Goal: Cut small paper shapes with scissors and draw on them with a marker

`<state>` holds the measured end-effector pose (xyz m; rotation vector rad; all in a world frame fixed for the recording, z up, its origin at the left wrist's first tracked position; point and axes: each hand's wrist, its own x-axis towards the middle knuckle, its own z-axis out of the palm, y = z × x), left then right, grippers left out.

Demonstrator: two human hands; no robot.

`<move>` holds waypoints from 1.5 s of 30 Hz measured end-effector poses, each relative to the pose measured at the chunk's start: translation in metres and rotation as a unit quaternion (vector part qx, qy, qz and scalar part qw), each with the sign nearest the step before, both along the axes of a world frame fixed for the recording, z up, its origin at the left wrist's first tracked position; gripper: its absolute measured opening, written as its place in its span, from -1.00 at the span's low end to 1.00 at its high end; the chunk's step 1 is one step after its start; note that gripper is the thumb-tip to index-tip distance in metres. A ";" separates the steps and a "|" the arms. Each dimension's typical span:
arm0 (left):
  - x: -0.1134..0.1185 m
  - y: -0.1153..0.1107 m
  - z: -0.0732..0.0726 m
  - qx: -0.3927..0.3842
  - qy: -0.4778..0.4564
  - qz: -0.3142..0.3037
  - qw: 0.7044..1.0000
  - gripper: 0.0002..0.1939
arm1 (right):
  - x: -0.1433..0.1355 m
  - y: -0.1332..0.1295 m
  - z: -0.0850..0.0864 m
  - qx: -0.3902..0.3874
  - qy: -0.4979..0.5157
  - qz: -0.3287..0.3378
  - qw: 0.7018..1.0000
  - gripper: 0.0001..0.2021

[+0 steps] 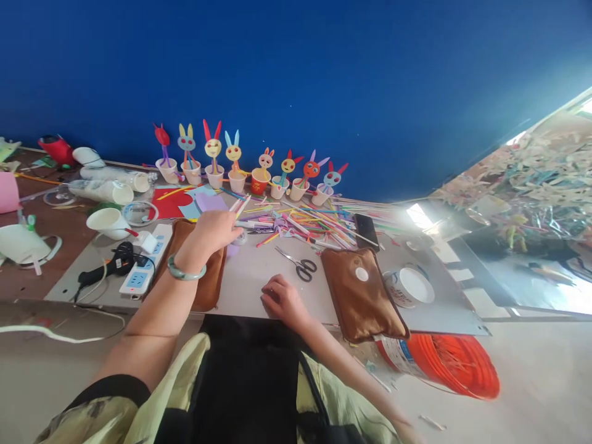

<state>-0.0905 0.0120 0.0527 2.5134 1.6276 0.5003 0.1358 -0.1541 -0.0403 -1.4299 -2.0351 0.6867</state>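
My left hand (216,229), with a jade-coloured bangle (186,270) on the wrist, reaches over the table, its fingers curled downward. A small greyish item shows under the fingertips, too hidden to name, and pale sticks (243,205) rise just beyond them. Below the forearm lies a brown hot-water bag (209,290). Near the table's front edge my right hand (285,301) rests with fingers loosely bent and apart, nothing visible in them. Scissors (300,265) with dark handles lie just beyond it. Coloured pipe cleaners and sticks (309,225) are heaped farther back.
Rabbit-like figures stand in several paper cups (236,180) along the blue wall. To the left are a power strip (143,266), a glue gun (104,271) and a white cup (108,222). A phone (367,232), another brown bag (356,302) and an orange bucket (456,364) are right.
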 end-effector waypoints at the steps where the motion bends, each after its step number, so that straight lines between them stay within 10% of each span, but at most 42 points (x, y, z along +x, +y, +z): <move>1: -0.003 -0.008 -0.003 -0.011 0.033 0.008 0.999 -0.79 | 0.000 -0.002 -0.003 0.014 0.012 -0.006 1.000 -0.93; 11: -0.009 -0.067 -0.056 -0.061 0.215 0.089 0.971 -0.77 | -0.002 -0.003 -0.010 0.037 0.061 -0.011 0.997 -0.91; 32: -0.100 -0.040 -0.034 -0.141 -0.216 0.089 0.962 -0.80 | 0.002 -0.002 -0.011 0.021 0.141 -0.018 0.990 -0.91; 45: -0.105 -0.035 -0.049 -0.130 -0.288 0.144 0.938 -0.83 | 0.001 -0.003 -0.011 0.020 0.137 -0.020 0.990 -0.90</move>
